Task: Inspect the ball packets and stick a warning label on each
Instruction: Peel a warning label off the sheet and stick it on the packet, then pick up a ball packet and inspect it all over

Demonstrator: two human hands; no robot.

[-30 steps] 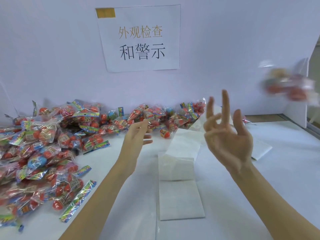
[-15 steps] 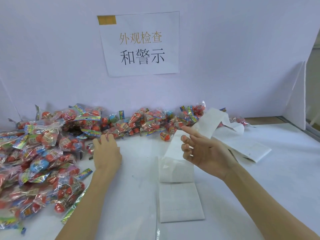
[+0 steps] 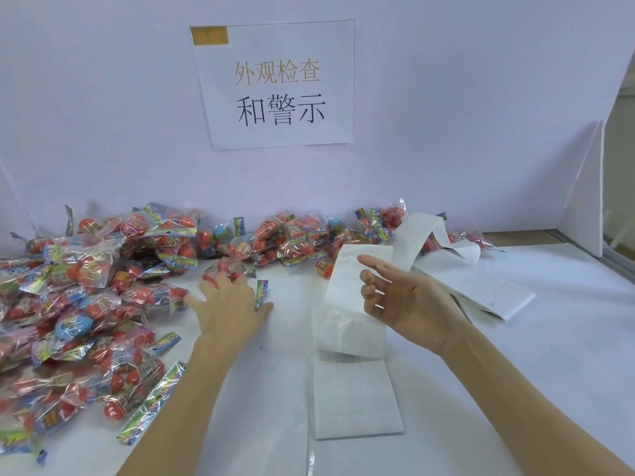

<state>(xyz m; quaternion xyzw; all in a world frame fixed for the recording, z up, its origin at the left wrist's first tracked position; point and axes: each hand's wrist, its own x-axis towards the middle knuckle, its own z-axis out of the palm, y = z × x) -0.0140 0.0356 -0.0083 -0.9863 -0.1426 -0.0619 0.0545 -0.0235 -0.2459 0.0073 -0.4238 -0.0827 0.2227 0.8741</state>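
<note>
A white table [image 3: 515,389] fills the near view, backed by a pale wall [image 3: 103,97] with a paper sign [image 3: 278,84] taped to it. A big heap of packets [image 3: 79,304] of red and blue balls covers the left side and runs along the far edge toward the middle. A long white label strip [image 3: 354,393] lies folded in the middle of the table, rising and trailing off to the far right, where more of it lies flat. The left hand [image 3: 230,310] rests palm down at the right edge of the heap, fingers spread apart over one packet [image 3: 225,267]; whether they grip it I cannot tell. The right hand [image 3: 409,304] hovers palm up just right of the raised strip, fingers loosely curled and holding nothing, forefinger pointing left in front of the strip. A single loose ball [image 3: 324,268] sits beyond the strip.
</note>
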